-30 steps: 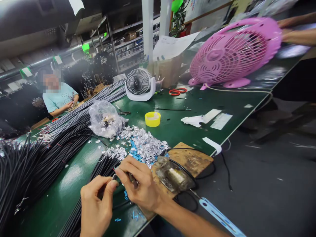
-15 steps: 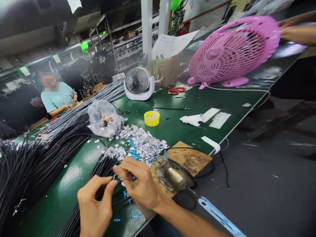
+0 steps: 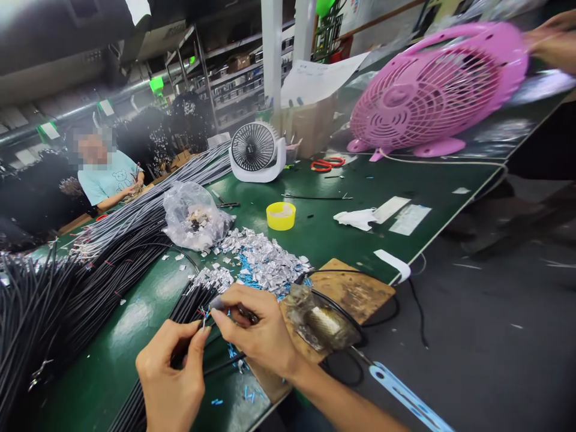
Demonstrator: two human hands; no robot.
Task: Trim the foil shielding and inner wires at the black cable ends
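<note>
My left hand [image 3: 173, 366] is closed in a pinch on the stripped end of a cable [image 3: 204, 319], where fine red, blue and white wires fan out. Close beside these wires, my right hand [image 3: 256, 330] has thumb and forefinger drawn together; a grey cover sits on one fingertip. Something dark shows inside the curled right fingers, too hidden to name. Beyond the hands lies a pile of silver foil scraps [image 3: 274, 264] mixed with blue bits. A bundle of black cables [image 3: 193, 300] runs beneath the left hand.
Right of my hands, a soldering iron [image 3: 405, 393] with a blue handle rests by a stained wooden board [image 3: 355, 294]. Beyond are a plastic bag [image 3: 195, 216], yellow dish [image 3: 281, 217], white fan [image 3: 256, 153], red scissors [image 3: 327, 164] and pink fan [image 3: 432, 93]. A co-worker [image 3: 110, 174] sits across.
The fingertips of my right hand have drawn slightly away from the wires, and the coloured strands now show more spread out. The whole view has shifted a little.
</note>
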